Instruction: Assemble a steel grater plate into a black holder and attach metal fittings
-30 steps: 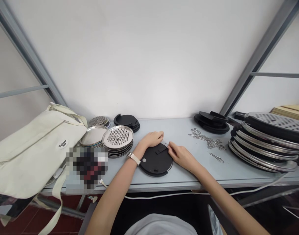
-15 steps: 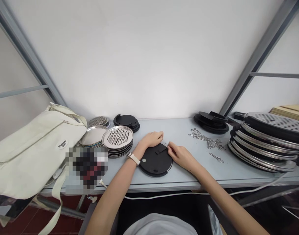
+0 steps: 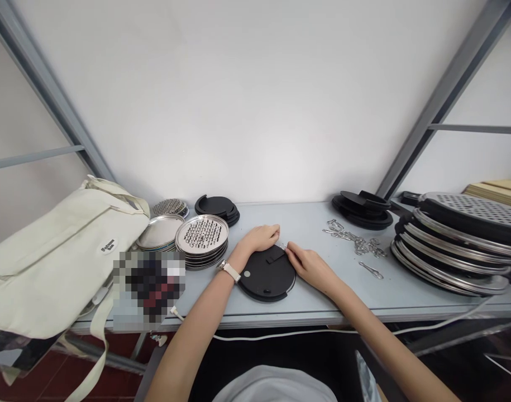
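Note:
A black round disc (image 3: 266,276) lies flat at the front of the table, with a raised rectangular tab on its far side and a small pale dot at its left. My left hand (image 3: 261,238), a watch on its wrist, is curled closed against the disc's far left edge; its fingertips are partly hidden. My right hand (image 3: 306,263) pinches a small metal wire clip (image 3: 283,246) at the far right edge, beside the tab. More wire clips (image 3: 359,244) lie loose to the right, with a single one (image 3: 371,271) nearer the front.
Round metal grater plates (image 3: 203,234) are stacked left, beside plain metal lids (image 3: 160,231). Black discs stand behind at left (image 3: 215,206) and right (image 3: 362,209). Larger metal-rimmed plates (image 3: 452,262) rise at far right. A cream bag (image 3: 62,257) covers the left end. A white cable (image 3: 289,334) runs along the front.
The wire clip in my right hand has shifted slightly left and up, towards the disc's tab. My left hand and the disc stay nearly still.

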The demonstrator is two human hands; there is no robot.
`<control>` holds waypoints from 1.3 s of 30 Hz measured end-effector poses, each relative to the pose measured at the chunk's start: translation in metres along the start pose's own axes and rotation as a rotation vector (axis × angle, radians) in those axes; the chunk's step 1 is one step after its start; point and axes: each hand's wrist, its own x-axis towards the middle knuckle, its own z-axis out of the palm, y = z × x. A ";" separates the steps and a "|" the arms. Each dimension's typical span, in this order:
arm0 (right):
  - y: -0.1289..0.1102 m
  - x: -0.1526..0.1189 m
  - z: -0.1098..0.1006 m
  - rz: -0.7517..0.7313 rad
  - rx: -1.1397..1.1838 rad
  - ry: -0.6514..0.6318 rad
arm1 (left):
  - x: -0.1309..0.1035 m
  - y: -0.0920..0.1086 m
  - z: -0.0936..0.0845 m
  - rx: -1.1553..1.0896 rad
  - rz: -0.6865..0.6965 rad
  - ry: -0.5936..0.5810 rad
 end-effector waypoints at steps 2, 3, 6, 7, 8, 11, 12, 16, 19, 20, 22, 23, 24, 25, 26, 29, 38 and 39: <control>0.000 0.000 0.000 0.003 0.001 0.000 | 0.000 0.000 0.000 -0.001 0.000 -0.001; 0.000 0.000 0.000 0.004 0.003 0.001 | 0.000 0.000 0.000 -0.002 0.001 -0.002; -0.001 0.000 -0.001 0.010 0.038 0.005 | 0.000 0.000 0.000 -0.005 0.006 -0.001; -0.001 0.000 -0.001 0.013 0.058 0.007 | 0.000 0.000 0.000 -0.005 0.008 -0.001; -0.001 -0.001 -0.002 0.016 0.080 0.008 | -0.001 0.000 -0.001 -0.005 0.010 0.000; -0.002 -0.001 -0.002 0.020 0.123 0.009 | -0.001 0.000 -0.001 -0.002 0.014 0.002; -0.002 -0.001 -0.002 0.020 0.127 0.007 | -0.001 0.000 -0.001 0.000 0.014 0.003; -0.003 0.000 -0.002 0.024 0.113 0.007 | -0.001 0.000 0.000 0.008 0.016 0.003; -0.003 0.000 -0.003 0.024 0.095 0.002 | -0.001 0.000 0.000 0.019 0.011 0.000; -0.004 0.000 -0.004 0.025 0.091 -0.001 | -0.001 0.001 -0.001 0.025 0.008 -0.002; -0.004 0.000 -0.004 0.026 0.085 -0.010 | -0.002 0.002 -0.002 0.039 0.001 -0.009; -0.004 0.000 -0.004 0.026 0.083 -0.011 | -0.002 0.003 -0.003 0.049 -0.002 -0.013; -0.004 0.000 -0.004 0.026 0.078 -0.010 | -0.002 0.003 -0.004 0.059 -0.004 -0.016; -0.003 0.000 -0.003 0.026 0.073 -0.007 | -0.003 0.004 -0.004 0.070 -0.005 -0.020; -0.003 0.000 -0.003 0.026 0.066 -0.002 | -0.003 0.005 -0.005 0.084 -0.005 -0.023; -0.001 0.000 -0.001 0.025 0.054 0.018 | -0.004 0.009 -0.006 0.136 -0.006 -0.027; -0.002 0.000 -0.003 0.036 0.097 0.020 | -0.009 0.017 -0.029 0.280 -0.028 0.047; -0.002 0.000 -0.003 0.036 0.100 0.019 | -0.010 0.021 -0.032 0.292 -0.030 0.062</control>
